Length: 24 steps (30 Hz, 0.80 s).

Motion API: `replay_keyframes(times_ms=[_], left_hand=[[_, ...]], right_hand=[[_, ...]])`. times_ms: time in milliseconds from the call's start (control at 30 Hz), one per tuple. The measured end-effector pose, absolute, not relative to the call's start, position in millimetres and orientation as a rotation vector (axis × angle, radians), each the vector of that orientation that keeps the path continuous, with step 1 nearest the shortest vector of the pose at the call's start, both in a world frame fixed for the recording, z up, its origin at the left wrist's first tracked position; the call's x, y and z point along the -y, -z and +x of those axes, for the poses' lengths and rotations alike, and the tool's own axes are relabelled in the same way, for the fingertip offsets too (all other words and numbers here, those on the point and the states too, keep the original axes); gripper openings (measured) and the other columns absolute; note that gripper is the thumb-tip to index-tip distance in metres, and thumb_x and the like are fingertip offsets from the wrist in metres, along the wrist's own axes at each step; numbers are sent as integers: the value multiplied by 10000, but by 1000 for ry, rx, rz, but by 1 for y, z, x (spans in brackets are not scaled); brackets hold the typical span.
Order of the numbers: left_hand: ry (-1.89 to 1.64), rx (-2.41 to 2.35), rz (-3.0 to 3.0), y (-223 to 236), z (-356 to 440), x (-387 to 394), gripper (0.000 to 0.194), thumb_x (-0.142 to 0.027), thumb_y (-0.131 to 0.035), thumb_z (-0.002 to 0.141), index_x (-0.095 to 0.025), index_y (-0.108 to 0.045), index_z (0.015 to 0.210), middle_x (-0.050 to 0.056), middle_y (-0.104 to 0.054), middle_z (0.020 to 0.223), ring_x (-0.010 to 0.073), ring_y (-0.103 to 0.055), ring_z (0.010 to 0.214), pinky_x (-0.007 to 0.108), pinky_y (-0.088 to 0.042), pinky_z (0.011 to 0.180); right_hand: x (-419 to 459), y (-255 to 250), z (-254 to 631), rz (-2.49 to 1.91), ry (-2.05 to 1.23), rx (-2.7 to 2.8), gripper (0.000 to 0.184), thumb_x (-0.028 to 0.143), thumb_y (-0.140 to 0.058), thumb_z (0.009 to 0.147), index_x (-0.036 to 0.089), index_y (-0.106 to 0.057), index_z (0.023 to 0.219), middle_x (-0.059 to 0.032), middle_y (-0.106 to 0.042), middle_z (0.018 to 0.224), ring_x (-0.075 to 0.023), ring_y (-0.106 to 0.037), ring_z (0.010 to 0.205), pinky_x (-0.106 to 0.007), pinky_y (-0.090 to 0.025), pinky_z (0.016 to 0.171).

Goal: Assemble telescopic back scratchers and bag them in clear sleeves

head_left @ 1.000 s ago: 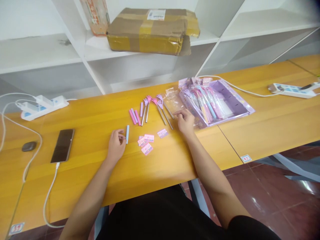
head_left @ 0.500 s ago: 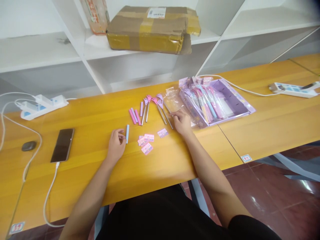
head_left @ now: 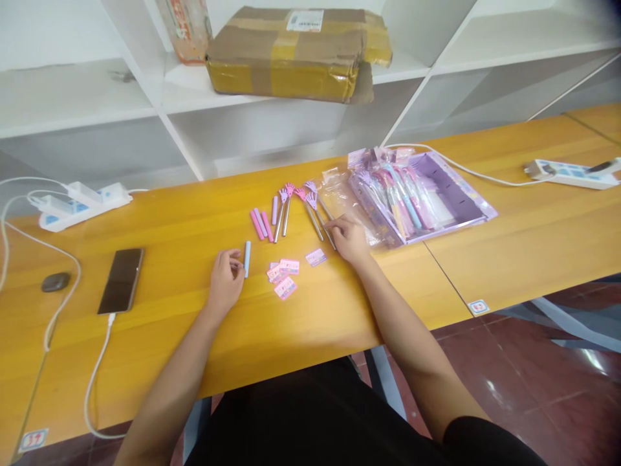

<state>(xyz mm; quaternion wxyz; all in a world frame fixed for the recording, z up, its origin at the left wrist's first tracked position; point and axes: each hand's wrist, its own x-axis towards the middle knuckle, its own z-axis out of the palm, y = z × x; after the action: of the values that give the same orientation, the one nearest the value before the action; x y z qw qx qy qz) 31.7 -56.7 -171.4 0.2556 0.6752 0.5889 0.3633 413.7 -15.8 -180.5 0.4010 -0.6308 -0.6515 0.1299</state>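
Observation:
Beside a light blue tube-shaped handle (head_left: pixel 247 259) on the table rests my left hand (head_left: pixel 227 274), fingers loosely bent, thumb tip close to the handle; whether they touch is unclear. My right hand (head_left: pixel 350 239) lies over the lower end of the rightmost back scratcher (head_left: pixel 322 202), its index finger stretched left and no firm grip visible. Next to that are a purple back scratcher (head_left: pixel 317 217) and a pink one (head_left: pixel 310 210), heads up. Another pair of back scratchers (head_left: pixel 285 212) lies left of them, near several pink and purple handles (head_left: pixel 262 224). Small printed cards (head_left: pixel 285 288) lie between my hands.
A purple tray (head_left: pixel 466 194) with bagged back scratchers (head_left: pixel 400 200) sits at right, clear plastic wrappers (head_left: pixel 347 200) beside it. At left are a phone (head_left: pixel 121 280) on a cable, a dark earbud case (head_left: pixel 55 282) and a power strip (head_left: pixel 87 206). A taped cardboard box (head_left: pixel 291 55) stands on the shelf.
My right hand has shifted slightly left and its index finger now reaches further over the metal rods. My left hand and the objects on the table stay where they were.

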Motion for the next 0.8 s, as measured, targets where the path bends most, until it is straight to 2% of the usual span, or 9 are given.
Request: replay_keyframes(times_ms=[800], left_hand=[[-948,-1601,1831,168,33,56,279,-184,-585,952,-233,-607,1226,100,-681,1233,219,-704,916,450,-637,910]], right_hand=[[14,189,410,-1569,-374,1710,341,155,-528,946,224,-862,951,-74,-770,990,-235,-714,914,-365,-564,921]])
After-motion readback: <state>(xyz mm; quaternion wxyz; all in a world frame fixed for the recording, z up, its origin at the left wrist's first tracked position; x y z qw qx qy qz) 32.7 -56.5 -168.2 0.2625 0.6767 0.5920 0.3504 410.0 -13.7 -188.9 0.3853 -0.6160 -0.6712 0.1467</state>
